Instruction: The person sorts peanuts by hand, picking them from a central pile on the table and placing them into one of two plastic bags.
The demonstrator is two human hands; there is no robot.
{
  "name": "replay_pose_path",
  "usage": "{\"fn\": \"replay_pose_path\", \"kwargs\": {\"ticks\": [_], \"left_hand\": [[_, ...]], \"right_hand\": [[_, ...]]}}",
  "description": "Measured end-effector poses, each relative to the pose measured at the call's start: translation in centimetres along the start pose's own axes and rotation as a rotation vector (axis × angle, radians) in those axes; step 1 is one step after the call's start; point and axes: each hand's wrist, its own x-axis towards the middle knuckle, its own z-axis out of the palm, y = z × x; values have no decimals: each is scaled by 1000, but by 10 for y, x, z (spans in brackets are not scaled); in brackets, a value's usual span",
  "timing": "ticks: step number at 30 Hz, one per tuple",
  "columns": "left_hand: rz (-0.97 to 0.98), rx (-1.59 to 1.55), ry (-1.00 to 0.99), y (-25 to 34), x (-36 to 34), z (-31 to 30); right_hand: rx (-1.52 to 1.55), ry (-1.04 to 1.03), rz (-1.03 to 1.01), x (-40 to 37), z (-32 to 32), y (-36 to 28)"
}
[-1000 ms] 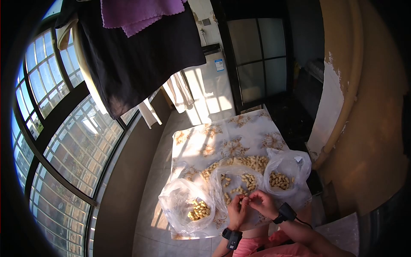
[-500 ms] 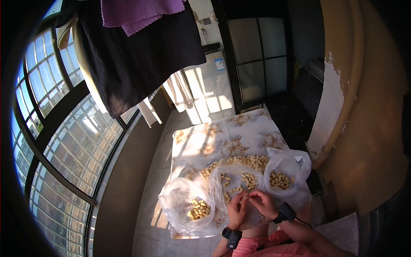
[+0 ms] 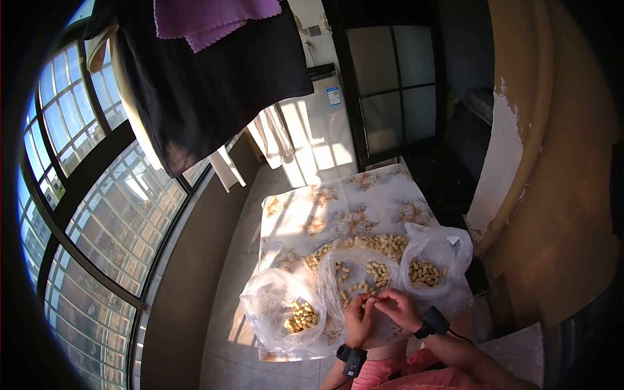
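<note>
My left hand [image 3: 357, 320] and my right hand [image 3: 401, 311] meet over the near edge of the table, both closed in a pinch. Their fingertips come together on what looks like a peanut, mostly hidden by the fingers. Just beyond them lies an open clear plastic bag [image 3: 323, 281] with loose peanuts [image 3: 377, 272] in it. On the left, another plastic bag [image 3: 260, 300] holds a small heap of yellowish peanuts [image 3: 301, 318]. A third bag [image 3: 457, 252], to the right, contains paler peanuts [image 3: 424, 273].
A floral cloth [image 3: 354, 195] covers the table, with more peanuts [image 3: 387, 244] piled behind the middle bag. Dark laundry [image 3: 227, 91] and a purple cloth [image 3: 218, 19] hang overhead at left. Barred windows [image 3: 123, 227] line the left side; a wall with a pipe [image 3: 530, 149] stands at right.
Almost nothing differs. The fingertips of both hands have shifted very slightly while staying pinched together.
</note>
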Motion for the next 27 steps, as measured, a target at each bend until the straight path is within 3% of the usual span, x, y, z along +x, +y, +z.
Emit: {"fn": "replay_pose_path", "kwargs": {"ticks": [17, 27], "left_hand": [[31, 16, 6, -2, 0, 0], [-26, 53, 25, 7, -1, -2]], "right_hand": [[-43, 4, -29, 1, 0, -4], [42, -27, 66, -4, -2, 12]]}}
